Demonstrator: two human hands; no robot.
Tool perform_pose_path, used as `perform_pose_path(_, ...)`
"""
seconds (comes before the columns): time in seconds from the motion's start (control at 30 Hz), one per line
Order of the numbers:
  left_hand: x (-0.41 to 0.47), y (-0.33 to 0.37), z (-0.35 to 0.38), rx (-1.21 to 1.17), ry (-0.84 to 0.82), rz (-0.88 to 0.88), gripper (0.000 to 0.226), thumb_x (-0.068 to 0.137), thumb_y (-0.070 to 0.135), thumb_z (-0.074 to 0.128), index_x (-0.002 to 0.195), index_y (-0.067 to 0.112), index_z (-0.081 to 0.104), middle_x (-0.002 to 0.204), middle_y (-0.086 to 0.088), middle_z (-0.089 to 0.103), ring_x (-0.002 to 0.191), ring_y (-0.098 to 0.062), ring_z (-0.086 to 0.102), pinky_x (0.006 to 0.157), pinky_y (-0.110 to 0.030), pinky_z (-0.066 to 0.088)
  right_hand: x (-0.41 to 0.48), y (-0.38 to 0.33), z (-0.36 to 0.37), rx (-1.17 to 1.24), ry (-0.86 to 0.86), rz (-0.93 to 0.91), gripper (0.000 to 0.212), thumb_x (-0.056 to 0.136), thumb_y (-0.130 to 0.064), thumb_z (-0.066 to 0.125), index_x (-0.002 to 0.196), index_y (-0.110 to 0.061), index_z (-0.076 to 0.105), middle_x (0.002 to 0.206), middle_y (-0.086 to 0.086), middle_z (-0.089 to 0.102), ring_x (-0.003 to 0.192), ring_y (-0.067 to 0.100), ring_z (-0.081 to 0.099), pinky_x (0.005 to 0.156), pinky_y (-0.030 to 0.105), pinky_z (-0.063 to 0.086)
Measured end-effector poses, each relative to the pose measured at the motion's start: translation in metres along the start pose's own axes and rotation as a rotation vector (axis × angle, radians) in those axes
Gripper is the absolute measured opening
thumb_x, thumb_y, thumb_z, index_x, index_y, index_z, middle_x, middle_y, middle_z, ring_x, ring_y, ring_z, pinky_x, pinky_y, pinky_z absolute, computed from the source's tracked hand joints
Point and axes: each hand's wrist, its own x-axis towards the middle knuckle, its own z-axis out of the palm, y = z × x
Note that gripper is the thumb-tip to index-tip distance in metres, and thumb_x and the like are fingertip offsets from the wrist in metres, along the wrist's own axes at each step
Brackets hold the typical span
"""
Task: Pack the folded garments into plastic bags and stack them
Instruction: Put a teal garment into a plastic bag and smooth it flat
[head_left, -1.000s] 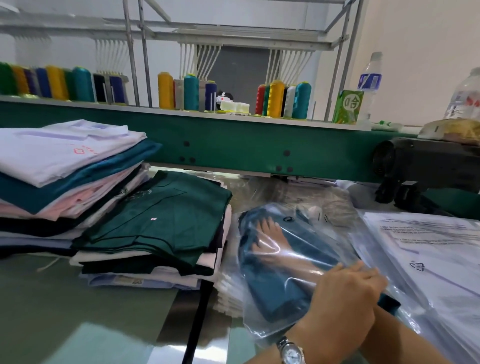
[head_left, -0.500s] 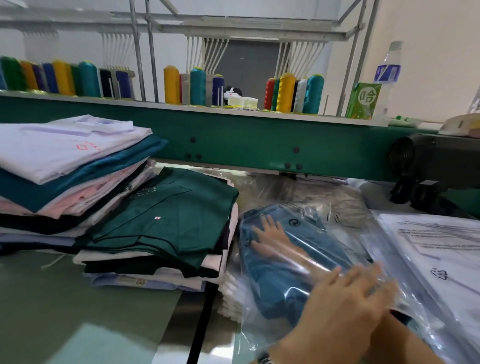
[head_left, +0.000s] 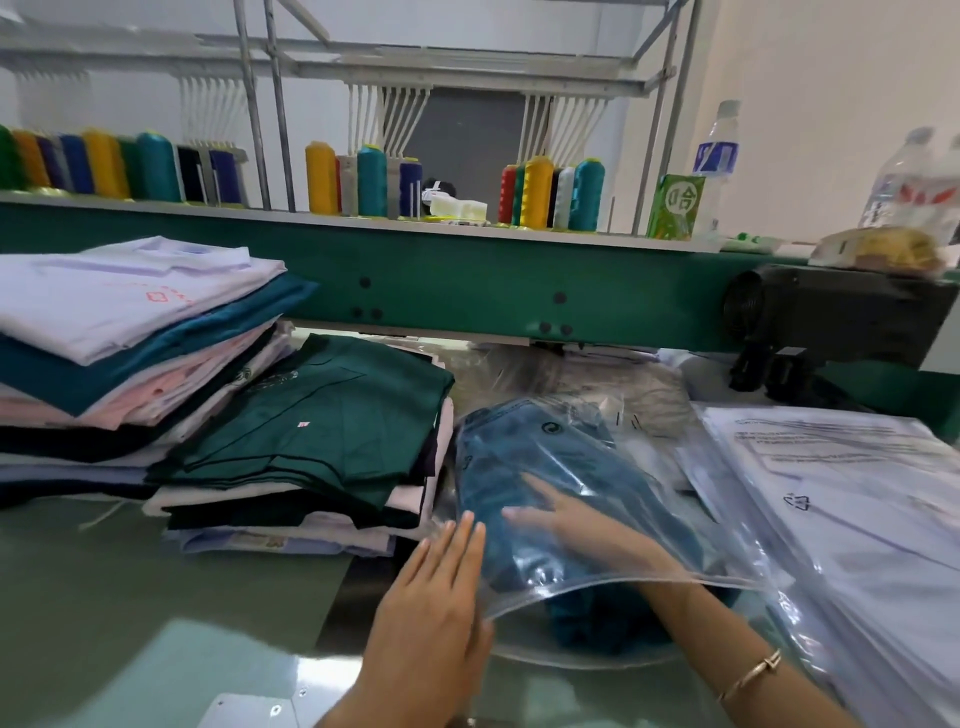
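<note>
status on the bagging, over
Left hand flat against plastic bag edge, right hand flat inside on teal garment. Garment mostly in, tail out the mouth. Folded stack close beside.

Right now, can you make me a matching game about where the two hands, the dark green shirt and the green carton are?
Things:
1. right hand
2. left hand
3. dark green shirt
4. green carton

Places:
A. up on the shelf
B. inside the plastic bag
C. on top of the shorter pile
D. outside the bag, fingers straight, against its left edge

Pairs: 1-B, 2-D, 3-C, 4-A
</note>
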Motion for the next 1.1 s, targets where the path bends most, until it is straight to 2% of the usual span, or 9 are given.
perform_pose_path(0.13, 0.000, 0.003, 0.004, -0.029, 0.058, 0.002, 0.066, 0.056, 0.016, 0.069, 0.120, 0.002, 0.068, 0.127, -0.009, 0.064, 0.112, -0.018, 0.066, 0.082, -0.032, 0.058, -0.027, -0.002, 0.021, -0.306, -0.145, -0.177, 0.084, 0.080, -0.059, 0.066, 0.145, -0.050, 0.014, 0.159, -0.010, 0.018, 0.145, 0.010, 0.021, 0.115, 0.021, 0.023)
perform_pose_path(0.2, 0.002, 0.004, 0.003, -0.034, 0.085, 0.010, 0.066, 0.056, 0.014, 0.076, 0.120, 0.001, 0.068, 0.128, -0.009, 0.064, 0.112, -0.018, 0.065, 0.084, -0.032, 0.057, -0.033, 0.003, 0.034, -0.491, -0.113, -0.269, 0.087, 0.084, -0.055, 0.061, 0.137, -0.066, -0.007, 0.161, -0.011, -0.006, 0.148, 0.012, -0.012, 0.121, 0.033, 0.005)
perform_pose_path(0.3, 0.004, 0.007, 0.002, -0.057, 0.071, 0.006, 0.073, 0.048, 0.012, 0.088, 0.117, 0.001, 0.069, 0.124, -0.009, 0.066, 0.110, -0.016, 0.067, 0.084, -0.028, 0.056, -0.031, 0.006, 0.041, -0.941, 0.136, -0.401, 0.092, 0.087, -0.029, 0.054, 0.148, -0.048, -0.011, 0.155, 0.002, -0.033, 0.138, 0.024, -0.039, 0.115, 0.041, -0.019)
perform_pose_path(0.43, 0.004, 0.011, -0.001, -0.107, 0.070, 0.002, 0.076, 0.047, 0.013, 0.091, 0.119, 0.001, 0.068, 0.125, -0.009, 0.066, 0.111, -0.015, 0.066, 0.084, -0.026, 0.056, -0.034, 0.005, 0.043, -0.906, 0.248, -0.569, 0.060, 0.092, -0.025, 0.043, 0.151, -0.021, 0.030, 0.160, 0.002, 0.020, 0.150, 0.019, 0.002, 0.121, 0.046, -0.002)
perform_pose_path(0.57, 0.004, 0.009, 0.001, -0.203, 0.104, -0.001, 0.072, 0.069, 0.006, 0.079, 0.136, 0.000, 0.053, 0.141, -0.008, 0.053, 0.125, -0.016, 0.057, 0.097, -0.027, 0.051, -0.038, 0.016, 0.044, -0.581, 0.362, -0.650, 0.049, 0.090, -0.022, 0.041, 0.138, -0.029, 0.049, 0.143, -0.017, 0.047, 0.138, -0.005, 0.029, 0.121, 0.029, 0.003)
perform_pose_path(0.67, 0.007, 0.006, -0.001, -0.314, 0.105, -0.007, 0.065, 0.097, 0.014, 0.040, 0.155, 0.015, 0.010, 0.159, 0.010, 0.010, 0.146, -0.002, 0.015, 0.115, -0.010, 0.009, -0.041, 0.017, 0.046, -0.191, 0.365, -0.512, 0.028, 0.099, -0.026, 0.051, 0.116, -0.044, 0.064, 0.117, -0.026, 0.063, 0.113, -0.007, 0.054, 0.103, 0.020, 0.038)
perform_pose_path(0.77, 0.009, 0.005, -0.001, -0.348, 0.110, -0.017, 0.059, 0.101, 0.025, 0.025, 0.155, 0.025, 0.000, 0.157, 0.020, -0.001, 0.142, 0.011, -0.003, 0.112, -0.005, -0.003, -0.052, 0.010, 0.042, 0.027, 0.229, -0.366, 0.033, 0.100, -0.041, 0.044, 0.084, -0.061, 0.064, 0.082, -0.038, 0.062, 0.080, -0.015, 0.058, 0.075, 0.010, 0.042)
perform_pose_path(0.87, 0.007, 0.007, 0.000, -0.343, 0.086, -0.001, 0.056, 0.101, 0.036, 0.022, 0.154, 0.026, 0.007, 0.156, 0.021, 0.002, 0.143, 0.011, -0.003, 0.115, -0.009, -0.004, -0.056, 0.010, 0.041, -0.160, -0.049, -0.340, 0.038, 0.104, -0.048, 0.021, 0.137, -0.057, 0.037, 0.146, -0.033, 0.035, 0.137, -0.009, 0.028, 0.115, 0.019, 0.019)
perform_pose_path(1.1, 0.012, 0.010, 0.006, -0.120, -0.005, 0.052, 0.061, 0.093, 0.019, 0.042, 0.153, 0.020, 0.030, 0.159, 0.007, 0.024, 0.148, -0.009, 0.019, 0.121, -0.029, 0.002, -0.043, 0.035, 0.011, -0.609, 0.227, 0.120, 0.050, 0.104, -0.044, 0.017, 0.152, -0.029, 0.025, 0.161, 0.004, 0.013, 0.149, 0.025, 0.002, 0.118, 0.040, -0.003)
